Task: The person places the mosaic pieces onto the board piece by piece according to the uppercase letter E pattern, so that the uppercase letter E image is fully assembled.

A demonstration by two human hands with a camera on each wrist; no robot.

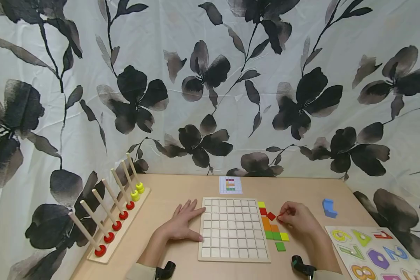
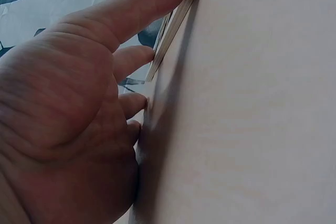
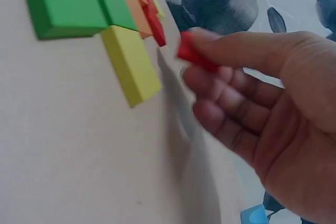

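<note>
A wooden grid board [image 1: 234, 233] with bare squares lies on the table. My left hand [image 1: 182, 223] is spread at its left side, thumb and index finger touching the edge; the left wrist view shows that hand [image 2: 68, 93] against the board's side. Between thumb and fingertips my right hand [image 1: 299, 219] pinches a red block [image 3: 195, 52], just right of the loose blocks. Those lie along the board's right edge: red [image 1: 271, 216], orange [image 1: 266, 223], green [image 1: 280, 246] and yellow [image 1: 284, 237].
A pattern card [image 1: 230, 185] lies behind the board. On the left stands a pegged rack [image 1: 117, 233] with red and yellow rings. To the right are a blue piece [image 1: 329, 208] and a number board [image 1: 371, 241]. Behind the table hangs a flowered cloth [image 1: 245, 116].
</note>
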